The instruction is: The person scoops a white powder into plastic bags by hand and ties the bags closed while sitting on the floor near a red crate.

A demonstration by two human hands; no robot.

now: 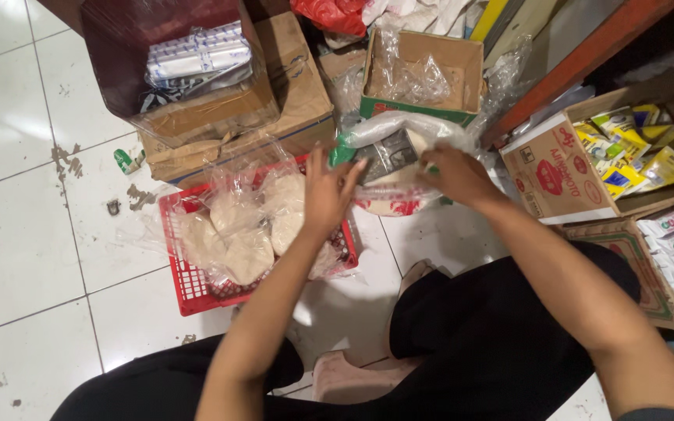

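Both my hands hold a clear plastic bag (pixel 399 132) with a grey packet (pixel 388 154) inside, above the white tiled floor. My left hand (pixel 328 191) grips the bag's left side, fingers spread up. On the bag's right side rests my right hand (pixel 455 173), pinching the plastic. Just left of my left hand stands a red plastic basket (pixel 189 284) filled with several clear bags of pale flat pieces (pixel 247 253).
Cardboard boxes surround me: an open green-edged box (pixel 423 74) with crumpled plastic behind the bag, stacked brown boxes (pixel 290 86) at the back left, and boxes of small yellow and white sachets (pixel 633 148) at the right. My black-clad legs fill the bottom of the view.
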